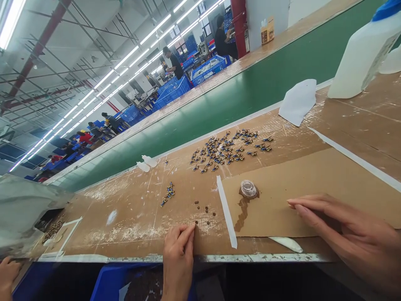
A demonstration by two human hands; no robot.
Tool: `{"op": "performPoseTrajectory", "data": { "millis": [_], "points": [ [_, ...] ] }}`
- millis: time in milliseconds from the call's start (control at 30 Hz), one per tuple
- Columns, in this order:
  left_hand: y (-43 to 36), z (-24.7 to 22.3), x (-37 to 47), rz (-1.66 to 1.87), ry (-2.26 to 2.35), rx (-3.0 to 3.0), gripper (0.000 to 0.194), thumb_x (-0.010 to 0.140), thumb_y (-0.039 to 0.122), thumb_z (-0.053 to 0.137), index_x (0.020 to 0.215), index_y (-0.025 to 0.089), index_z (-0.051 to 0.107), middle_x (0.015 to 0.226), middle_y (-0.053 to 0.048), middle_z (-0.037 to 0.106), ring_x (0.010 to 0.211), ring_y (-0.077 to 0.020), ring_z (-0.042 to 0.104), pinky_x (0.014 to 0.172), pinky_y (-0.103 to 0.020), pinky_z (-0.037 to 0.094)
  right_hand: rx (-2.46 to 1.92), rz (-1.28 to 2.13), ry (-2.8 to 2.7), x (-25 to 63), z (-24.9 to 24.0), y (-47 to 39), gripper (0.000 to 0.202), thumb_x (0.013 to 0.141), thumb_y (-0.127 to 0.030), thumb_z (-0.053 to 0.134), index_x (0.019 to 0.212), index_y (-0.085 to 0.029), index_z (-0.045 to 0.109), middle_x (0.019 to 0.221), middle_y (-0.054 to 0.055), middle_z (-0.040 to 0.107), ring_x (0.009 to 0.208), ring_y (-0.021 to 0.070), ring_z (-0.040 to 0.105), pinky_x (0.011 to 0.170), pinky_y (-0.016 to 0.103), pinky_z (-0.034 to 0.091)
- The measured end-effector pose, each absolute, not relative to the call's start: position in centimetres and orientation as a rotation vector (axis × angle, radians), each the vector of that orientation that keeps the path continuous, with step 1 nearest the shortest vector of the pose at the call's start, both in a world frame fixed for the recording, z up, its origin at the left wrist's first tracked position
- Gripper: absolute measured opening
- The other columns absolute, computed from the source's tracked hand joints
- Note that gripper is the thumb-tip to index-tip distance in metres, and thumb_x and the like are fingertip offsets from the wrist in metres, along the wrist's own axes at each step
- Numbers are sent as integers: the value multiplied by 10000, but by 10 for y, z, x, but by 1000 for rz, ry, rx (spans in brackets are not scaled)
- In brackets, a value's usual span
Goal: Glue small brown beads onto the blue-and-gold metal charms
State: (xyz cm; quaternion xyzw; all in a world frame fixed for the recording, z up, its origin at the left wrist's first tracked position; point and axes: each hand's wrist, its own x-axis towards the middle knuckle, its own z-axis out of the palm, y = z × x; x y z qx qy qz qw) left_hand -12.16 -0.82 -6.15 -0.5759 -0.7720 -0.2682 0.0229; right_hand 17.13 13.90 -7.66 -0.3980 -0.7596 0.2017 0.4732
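My left hand [180,251] rests at the table's front edge with its fingers curled. Its thumb and forefinger pinch at a small dark disc [196,222] on the board. Several similar discs [206,208] lie just beyond. Over the cardboard sheet [313,179], my right hand [347,230] has thumb and forefinger pressed together; whatever is between the tips is too small to make out. A small round clear dish [248,189] stands on the sheet, with a wet brown stain around and below it. Farther back lies a spread of small blue-and-gold parts [225,148].
A smaller cluster of these parts [168,193] lies left of the discs. Two small white bottles [147,163] lie near the green belt [203,121]. A large white jug [360,58] stands back right. Another person's hand [8,271] is at far left; a blue bin [106,280] sits below.
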Motion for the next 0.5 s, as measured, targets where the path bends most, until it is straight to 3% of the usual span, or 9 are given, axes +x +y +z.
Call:
{"op": "performPoseTrajectory", "data": {
  "millis": [133,267,400,500],
  "points": [
    [-4,-58,-157,-801,-2460,-1548,244,853,367,498,930,239,691,918,-37,681,888,-182,620,814,-325,487,-963,499,-1869,171,-80,140,134,837,-326,552,910,-271,650,911,0,690,761,120,657,718,189,515],
    [14,-57,-211,-728,-2455,-1361,317,831,391,481,941,173,682,1004,-104,684,957,-257,616,870,-438,465,-953,493,-1878,176,-90,140,137,830,-321,560,930,-286,648,925,-1,686,785,124,656,751,189,510],
    [22,-54,-244,-661,-2455,-1408,258,803,359,527,953,216,680,1024,-61,690,962,-240,630,861,-402,485,-933,522,-1845,175,-96,145,152,817,-340,571,925,-284,664,928,13,693,799,151,668,756,206,525],
    [29,-53,-234,-702,-2423,-1470,181,811,345,559,886,226,673,927,-39,691,858,-207,642,784,-377,512,-883,491,-1778,170,-87,147,125,794,-264,612,909,-263,661,885,4,698,757,131,673,724,170,529]
  ]
}}
